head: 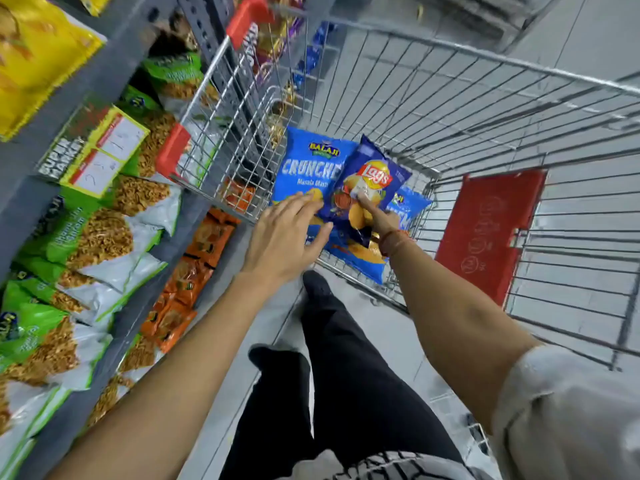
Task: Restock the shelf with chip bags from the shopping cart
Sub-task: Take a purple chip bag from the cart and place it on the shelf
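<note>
- Shelf (114, 74) runs along the left of the scene, grey uprights, stocked with yellow bags (31, 53) up top, green-and-white namkeen bags (86, 237) mid, orange packs (204, 244) lower down near the floor. Price tag card (100, 150) clipped at the shelf edge.
- Shopping cart (450, 109) sits just right of the shelf, wire basket nearly touching the shelf side; red handle caps (173, 150) toward the shelf, red child-seat flap (488, 233) on the right.
- Left hand (287, 233): open, fingers spread, palm down, fingertips on or just at the lower edge of the Balaji Crunchex bag (304, 168); not closed round anything.
- Crunchex bag lies in the near-left corner of the cart, long axis running far-to-near, partly under the Lay's bag (367, 181).
- Lay's bag: dark blue, tilted, long axis far-right to near-left, on top of the other blue bags.
- Right hand (381, 220): pinching the Lay's bag, a finger across its front near the lower middle, the rest of the hand behind; red thread at the wrist.
- More blue bags (360, 258) under both, near edge of cart.
- Key relation: bags lie far of both hands, shelf is left of the cart, so the lifted bag likely has to swing left; left hand is nearer the shelf.
- Judgement: pick stage, nothing yet out of the cart.
</note>
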